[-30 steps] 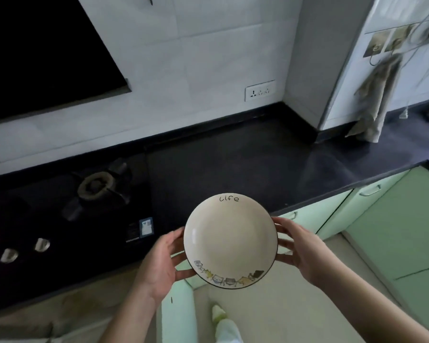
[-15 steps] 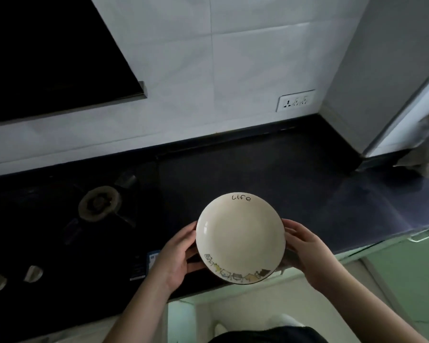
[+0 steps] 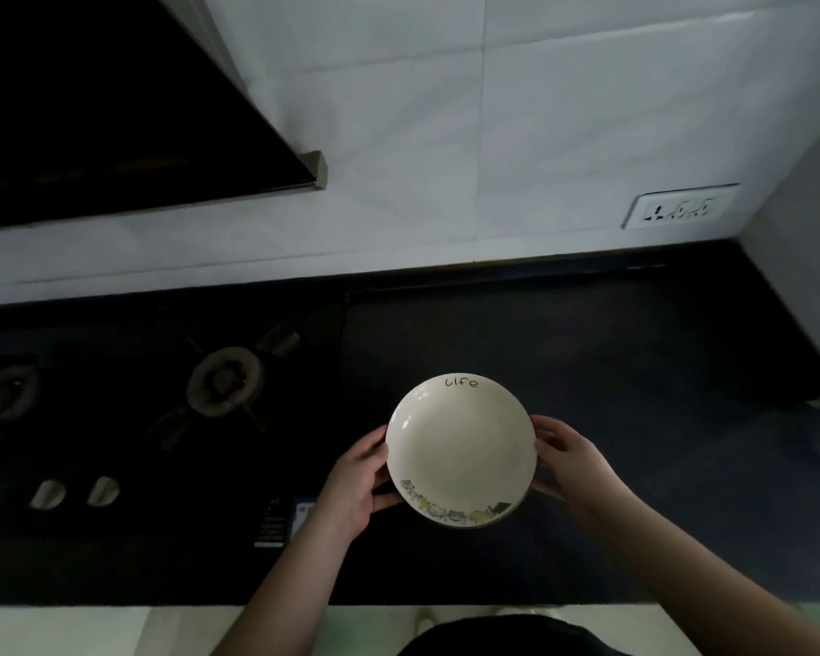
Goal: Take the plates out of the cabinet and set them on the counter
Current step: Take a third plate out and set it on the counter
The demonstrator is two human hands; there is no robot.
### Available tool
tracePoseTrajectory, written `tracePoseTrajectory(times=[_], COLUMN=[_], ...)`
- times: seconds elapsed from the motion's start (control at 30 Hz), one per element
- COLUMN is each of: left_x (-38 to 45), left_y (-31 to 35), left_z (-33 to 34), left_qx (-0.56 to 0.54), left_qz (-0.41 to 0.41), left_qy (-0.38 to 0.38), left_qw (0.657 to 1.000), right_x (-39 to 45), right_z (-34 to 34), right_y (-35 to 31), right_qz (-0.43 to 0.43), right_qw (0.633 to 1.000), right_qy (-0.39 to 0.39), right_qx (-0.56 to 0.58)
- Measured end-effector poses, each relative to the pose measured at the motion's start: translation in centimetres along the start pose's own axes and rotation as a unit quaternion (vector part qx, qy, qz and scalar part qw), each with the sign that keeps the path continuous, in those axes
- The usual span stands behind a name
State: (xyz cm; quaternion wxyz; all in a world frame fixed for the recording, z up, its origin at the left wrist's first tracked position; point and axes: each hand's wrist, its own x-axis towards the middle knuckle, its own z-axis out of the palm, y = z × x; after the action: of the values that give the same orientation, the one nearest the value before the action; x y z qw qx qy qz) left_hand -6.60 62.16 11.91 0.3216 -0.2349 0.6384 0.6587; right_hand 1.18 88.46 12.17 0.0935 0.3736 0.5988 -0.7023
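Left of the plate [image 3: 460, 447], a gas burner [image 3: 222, 381]; "life" lettering faces the wall; left hand [image 3: 353, 480] and right hand [image 3: 571, 459] fingers clasp its rim over the counter [image 3: 635, 371].

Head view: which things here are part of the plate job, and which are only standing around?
Part of the job:
- plate
- left hand
- right hand
- counter

Only standing around:
- gas burner
- stove knobs
- wall socket
- range hood
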Motion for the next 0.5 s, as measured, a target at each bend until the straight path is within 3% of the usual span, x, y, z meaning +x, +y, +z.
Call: tracePoseTrajectory(times=[0.5], left_x=[5.1], left_y=[0.9], left_z=[-0.2], left_qx=[0.003], left_qz=[-0.014], left_qy=[0.044], left_qw=[0.999], right_x=[5.9], right_z=[1.3], right_y=[0.2], right_qz=[0.02], right_qw=[1.0], right_qy=[-0.016], right_qx=[0.009])
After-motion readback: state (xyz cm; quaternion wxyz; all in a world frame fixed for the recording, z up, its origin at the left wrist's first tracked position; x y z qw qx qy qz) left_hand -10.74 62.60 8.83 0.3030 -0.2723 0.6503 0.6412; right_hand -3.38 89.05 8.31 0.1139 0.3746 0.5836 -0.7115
